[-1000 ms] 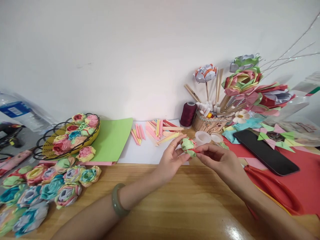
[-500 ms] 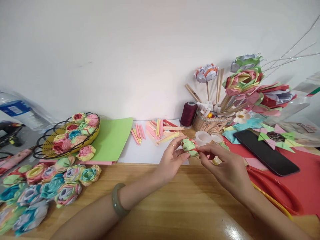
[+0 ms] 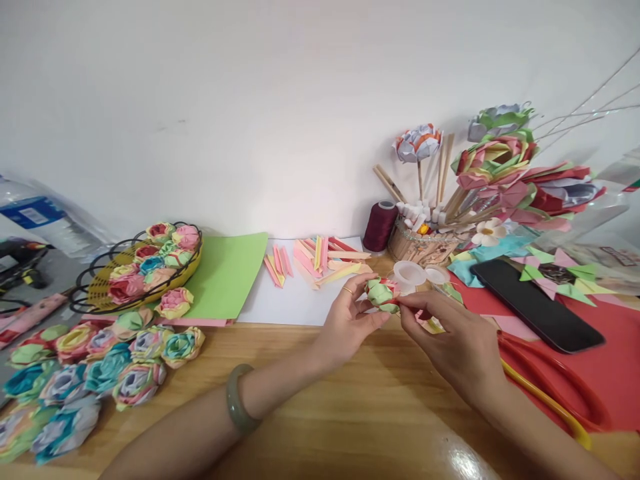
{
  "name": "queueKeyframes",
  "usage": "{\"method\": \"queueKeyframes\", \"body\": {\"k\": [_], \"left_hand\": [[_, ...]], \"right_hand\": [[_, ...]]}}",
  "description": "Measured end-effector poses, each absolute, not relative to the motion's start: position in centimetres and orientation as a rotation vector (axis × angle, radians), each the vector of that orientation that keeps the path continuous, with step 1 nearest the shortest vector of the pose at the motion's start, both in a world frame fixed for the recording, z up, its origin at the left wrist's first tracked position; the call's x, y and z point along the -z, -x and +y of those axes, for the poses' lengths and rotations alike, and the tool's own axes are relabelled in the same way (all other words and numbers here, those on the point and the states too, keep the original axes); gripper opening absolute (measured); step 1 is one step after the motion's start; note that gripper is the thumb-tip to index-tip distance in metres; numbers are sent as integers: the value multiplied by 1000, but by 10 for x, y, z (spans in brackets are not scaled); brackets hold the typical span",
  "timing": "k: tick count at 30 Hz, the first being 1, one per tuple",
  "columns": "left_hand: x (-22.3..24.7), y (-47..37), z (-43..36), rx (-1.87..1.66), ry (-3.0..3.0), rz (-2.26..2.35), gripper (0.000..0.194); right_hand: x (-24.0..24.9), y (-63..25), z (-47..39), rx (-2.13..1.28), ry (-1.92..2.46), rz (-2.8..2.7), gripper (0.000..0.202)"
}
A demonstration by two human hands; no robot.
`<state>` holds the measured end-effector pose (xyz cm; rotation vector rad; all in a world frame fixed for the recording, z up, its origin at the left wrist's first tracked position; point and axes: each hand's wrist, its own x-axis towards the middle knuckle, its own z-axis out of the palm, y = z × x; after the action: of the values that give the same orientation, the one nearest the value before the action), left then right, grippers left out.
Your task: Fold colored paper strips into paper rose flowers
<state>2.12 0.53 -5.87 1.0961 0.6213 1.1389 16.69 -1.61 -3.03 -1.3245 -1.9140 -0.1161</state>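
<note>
Held above the wooden table is a small paper flower (image 3: 380,293) with pale green and red petals. My left hand (image 3: 350,317) grips it from the left, fingers behind and thumb below. On its right side, the thumb and index finger of my right hand (image 3: 445,327) pinch a red petal at the edge. Part of the flower is covered by my fingers. Just behind my hands stand a clear plastic cup (image 3: 409,275) and folded paper strips (image 3: 320,257) on a white sheet (image 3: 265,310).
Several finished paper flowers (image 3: 107,367) lie at left, beside a yellow basket (image 3: 193,270) holding more. Green paper (image 3: 235,267) lies behind. At right are a thread spool (image 3: 380,227), a wooden pot (image 3: 415,243) of flowers and sticks, a black phone (image 3: 540,307) and red-handled scissors (image 3: 555,380).
The view has shifted slightly. My left thumb has slid along the flower's underside toward the right, and the flower is turned a little, with more red showing. My right hand still pinches its edge.
</note>
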Motion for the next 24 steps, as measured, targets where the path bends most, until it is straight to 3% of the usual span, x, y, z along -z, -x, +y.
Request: {"method": "queueKeyframes", "body": {"k": [3,8,11,19,24], "left_hand": [[58,-21,4,-1146,-1114,623,45],[57,-19,5,-1135,-1108,651,50],[56,-18,5,-1102,-1092,661,57],[53,-17,6,-1044,-1079,663,72],[53,-18,6,-1062,-1097,688,67]], "right_hand": [[27,-169,-15,-132,1413,-1874,14],[17,-177,-6,-974,1400,-1615,22],[16,-180,-2,-1203,1357,-1484,24],[20,-190,2,-1265,1372,-1457,25],[21,-185,0,-1053,1452,-1561,30]]}}
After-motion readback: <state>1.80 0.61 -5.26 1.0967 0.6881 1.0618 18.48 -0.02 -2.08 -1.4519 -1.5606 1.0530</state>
